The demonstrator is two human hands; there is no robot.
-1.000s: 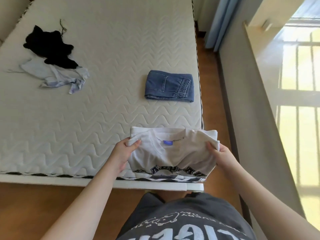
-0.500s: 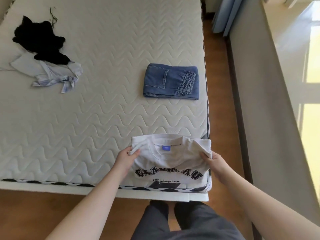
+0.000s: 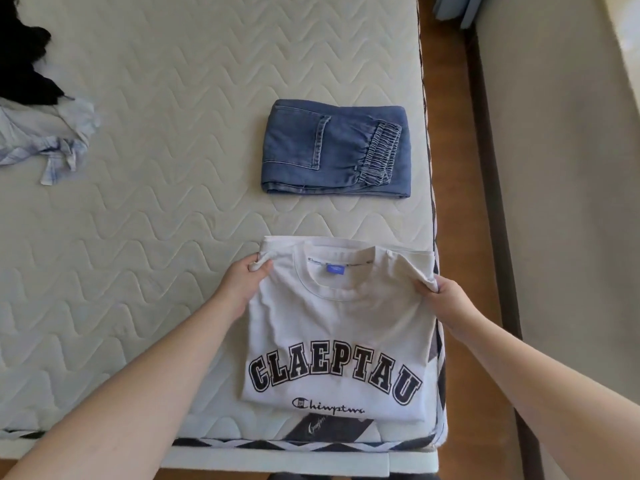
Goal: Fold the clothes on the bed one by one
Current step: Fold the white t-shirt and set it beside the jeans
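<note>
A white T-shirt (image 3: 341, 327) with black arched lettering lies folded on the near right corner of the bed (image 3: 156, 237), collar away from me. My left hand (image 3: 242, 285) pinches its far left shoulder corner. My right hand (image 3: 446, 299) pinches its far right shoulder corner, at the mattress edge. Folded blue jeans (image 3: 336, 150) lie just beyond the shirt. At the far left edge sit a crumpled black garment (image 3: 24, 64) and a crumpled light blue garment (image 3: 45, 136).
The mattress ends right beside the shirt, with a wooden floor strip (image 3: 457, 168) and a beige wall (image 3: 561, 202) to the right. A blue curtain (image 3: 450, 8) hangs at the top right. A wide stretch of quilted mattress lies between the two clothes groups.
The shirt has been laid flatter on the bed, so its full lettering now shows. Both hands keep hold of the shoulder corners. The view has tilted down and closer.
</note>
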